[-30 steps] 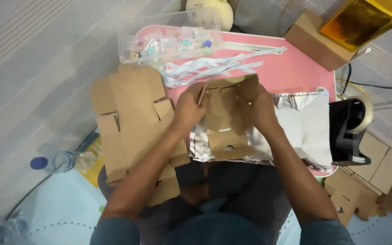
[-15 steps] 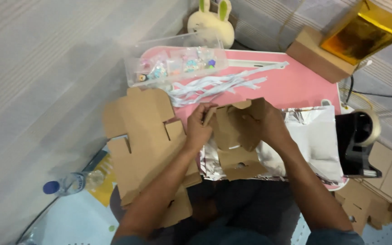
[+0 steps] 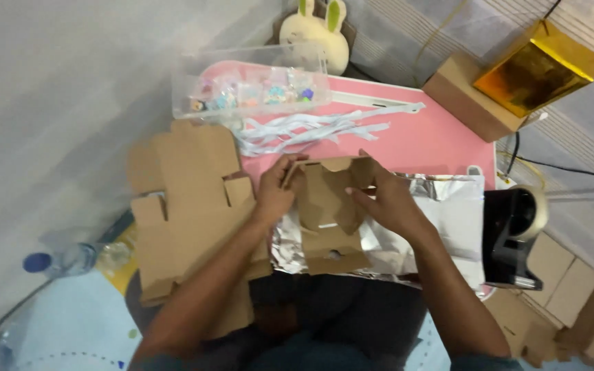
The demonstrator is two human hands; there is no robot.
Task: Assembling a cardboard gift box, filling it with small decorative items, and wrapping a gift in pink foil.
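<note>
Two hands: both work on one small brown die-cut cardboard box blank (image 3: 328, 206), held up just above the near edge of the pink rectangular table (image 3: 421, 141), which serves as landmark below.
Pink table: its near half lies under a crinkled silver foil sheet (image 3: 441, 220); the foil looks slippery, so a blank set down on it could slide toward the lap.
Flat brown cardboard blanks (image 3: 187, 206): a loose stack overhangs the table's left edge; it seems poorly supported, and a nudge from the left forearm could tip it to the floor.
Folded blank: partly formed, walls raised, lower flap resting on the foil at the table's near edge; a hard fold off the crease could tear or buckle a tab, I judge.
Black tape dispenser (image 3: 513, 233): stands at the table's right near corner, close to the right elbow; a wide elbow swing could knock it off.
Left hand (image 3: 276, 192): fingers curled shut on the blank's left wall, thumb on top; too tight a pinch may crush that wall.
Right hand (image 3: 386, 203): half open, fingers spread flat along the right wall, thumb pressing the inner panel; it grips little, so the wall could spring back.
Clear plastic tray of small colourful trinkets (image 3: 249, 89): at the table's far left edge, well apart from the hands.
White paper strips (image 3: 311, 127): scattered just beyond the hands on the table; they could catch inside a fold.
</note>
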